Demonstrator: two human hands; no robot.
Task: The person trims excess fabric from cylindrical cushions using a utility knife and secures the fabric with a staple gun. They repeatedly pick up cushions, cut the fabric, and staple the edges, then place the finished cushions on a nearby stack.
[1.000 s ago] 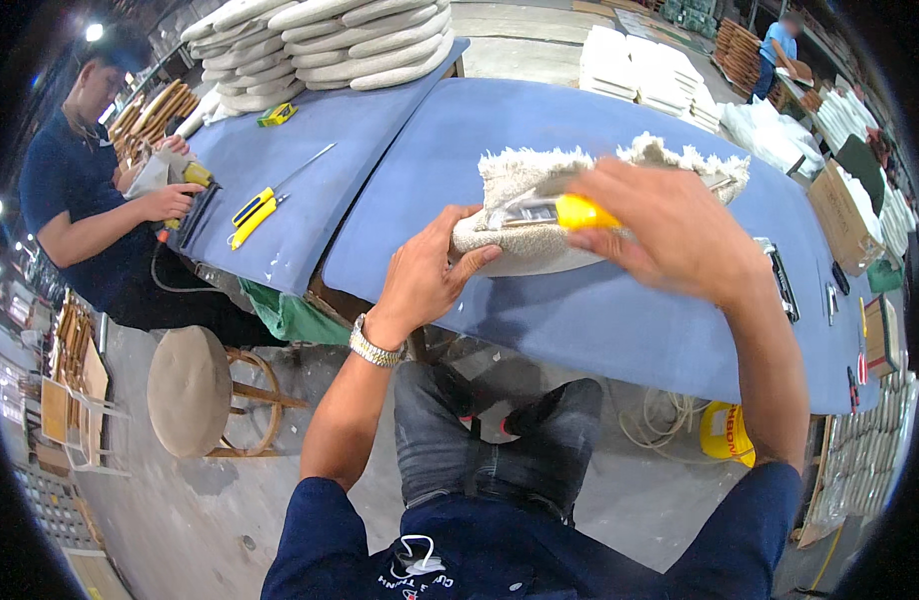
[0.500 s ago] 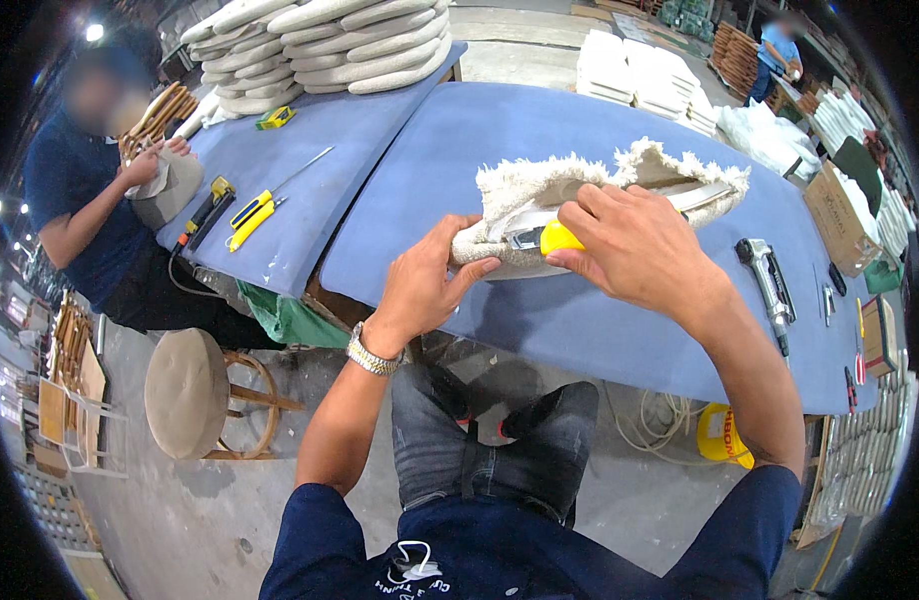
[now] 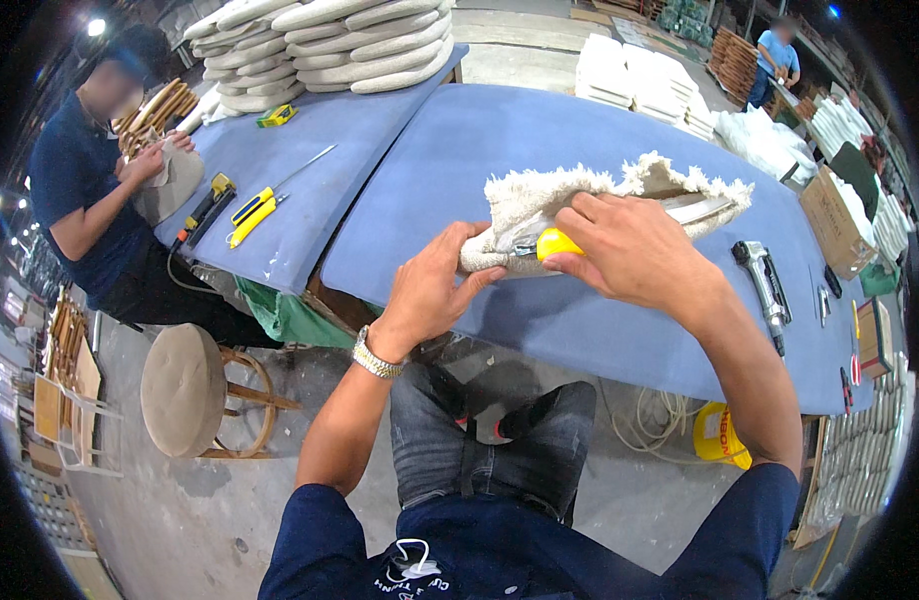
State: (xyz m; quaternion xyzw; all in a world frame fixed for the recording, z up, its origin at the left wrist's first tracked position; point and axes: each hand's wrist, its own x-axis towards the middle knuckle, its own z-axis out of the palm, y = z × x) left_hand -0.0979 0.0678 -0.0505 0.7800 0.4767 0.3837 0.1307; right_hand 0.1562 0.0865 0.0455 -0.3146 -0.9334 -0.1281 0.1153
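Fabric first: the cream fleecy cover (image 3: 580, 200) lies on the blue padded surface (image 3: 460, 150) right in front of me, its near end pinched in my left hand (image 3: 435, 290). My right hand (image 3: 630, 245) is wrapped around a yellow-handled knife (image 3: 555, 243), the blade seemingly tucked inside the cover's opening. I judge I'm mid-cut or trimming along the edge; next calls for keeping the cloth taut and my left fingers away from the blade. A metal stapler (image 3: 765, 285) rests just right, a co-worker (image 3: 90, 200) sits well apart.
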